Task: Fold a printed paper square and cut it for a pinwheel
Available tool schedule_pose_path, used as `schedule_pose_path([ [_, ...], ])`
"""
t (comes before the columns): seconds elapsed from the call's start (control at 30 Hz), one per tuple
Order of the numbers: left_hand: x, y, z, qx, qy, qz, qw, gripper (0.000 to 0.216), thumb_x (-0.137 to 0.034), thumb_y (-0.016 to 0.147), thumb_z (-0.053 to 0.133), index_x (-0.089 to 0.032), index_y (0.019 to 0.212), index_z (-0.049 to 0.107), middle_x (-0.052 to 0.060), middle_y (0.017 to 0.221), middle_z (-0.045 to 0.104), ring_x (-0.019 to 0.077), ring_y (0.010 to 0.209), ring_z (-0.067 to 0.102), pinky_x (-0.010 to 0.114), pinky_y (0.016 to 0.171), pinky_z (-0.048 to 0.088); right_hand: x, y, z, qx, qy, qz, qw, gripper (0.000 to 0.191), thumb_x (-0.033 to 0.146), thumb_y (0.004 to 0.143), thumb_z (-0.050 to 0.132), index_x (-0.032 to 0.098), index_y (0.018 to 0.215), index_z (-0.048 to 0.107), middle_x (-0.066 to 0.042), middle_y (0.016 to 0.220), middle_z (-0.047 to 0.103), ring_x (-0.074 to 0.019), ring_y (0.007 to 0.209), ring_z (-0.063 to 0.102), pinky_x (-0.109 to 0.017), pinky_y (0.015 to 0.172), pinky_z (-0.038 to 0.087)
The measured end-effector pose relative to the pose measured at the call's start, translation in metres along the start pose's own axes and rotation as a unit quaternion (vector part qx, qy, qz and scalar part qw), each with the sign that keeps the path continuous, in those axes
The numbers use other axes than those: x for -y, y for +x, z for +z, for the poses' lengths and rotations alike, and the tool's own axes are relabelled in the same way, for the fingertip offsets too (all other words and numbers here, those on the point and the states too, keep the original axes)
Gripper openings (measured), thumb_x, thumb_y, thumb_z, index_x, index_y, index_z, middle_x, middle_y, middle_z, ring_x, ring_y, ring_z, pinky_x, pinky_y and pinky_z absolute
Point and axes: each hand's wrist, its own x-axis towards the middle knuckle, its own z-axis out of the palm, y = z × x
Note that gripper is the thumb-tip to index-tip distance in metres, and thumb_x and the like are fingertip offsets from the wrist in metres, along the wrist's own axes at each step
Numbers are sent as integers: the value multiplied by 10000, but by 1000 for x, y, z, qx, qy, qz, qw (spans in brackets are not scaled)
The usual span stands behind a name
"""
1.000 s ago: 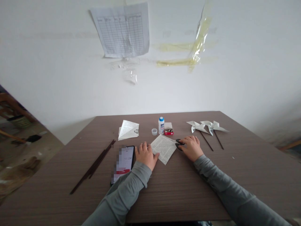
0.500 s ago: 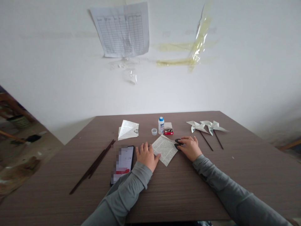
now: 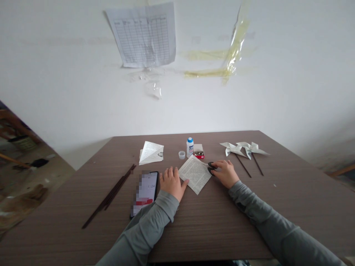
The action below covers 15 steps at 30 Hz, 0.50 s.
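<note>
A square sheet of printed paper (image 3: 195, 174) lies on the table, turned corner toward me. My left hand (image 3: 172, 181) rests at its left side, fingers stretched out and the thumb on the paper's edge. My right hand (image 3: 226, 173) grips the black handles of a pair of scissors (image 3: 212, 168) at the paper's right corner. The blades point left at the sheet and are mostly hidden. Behind the paper stand a white bottle with a blue cap (image 3: 190, 147), a small clear cup (image 3: 181, 154) and a red box of metal pins (image 3: 199, 155).
More printed paper squares (image 3: 151, 152) lie at the back left. Dark brown sticks (image 3: 111, 195) and a phone (image 3: 145, 192) are left of my left arm. Two paper pinwheels on sticks (image 3: 244, 149) lie at the back right. A wall with a taped sheet (image 3: 144, 37) rises behind the table.
My right hand and the scissors have shifted slightly right. The paper has turned or slid a little, its far corner farther back. My left hand has barely moved.
</note>
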Motion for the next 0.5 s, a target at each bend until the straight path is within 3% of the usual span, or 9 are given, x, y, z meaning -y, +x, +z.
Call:
schedule_pose_path([
  [0.2, 10, 3, 6, -24, -21, 12, 999, 582, -445, 1231, 774, -84, 1680, 859, 323, 1820, 782, 518, 1733, 722, 690, 1456, 590, -10, 8, -2, -41, 62, 0, 997, 247, 316, 846, 894, 291, 1058, 1018, -130, 1275, 1011, -467, 1355, 923, -882, 1495, 428],
  [0.4, 13, 7, 4, -44, -105, 31, 993, 254, -343, 1166, 883, -176, 1314, 1006, 246, 1607, 911, 463, 1571, 835, 589, 1342, 687, -17, 12, -8, -75, 148, -5, 986, 225, 406, 792, 920, 302, 975, 1002, -133, 1204, 1024, -494, 1275, 942, -897, 1481, 449],
  [0.5, 7, 9, 2, -52, -159, 23, 986, 151, -273, 1120, 937, -205, 1220, 1026, 216, 1529, 942, 448, 1521, 858, 580, 1314, 701, -17, 13, -11, -91, 180, 5, 979, 239, 422, 773, 937, 301, 968, 1005, -136, 1156, 1022, -502, 1239, 952, -873, 1467, 493],
])
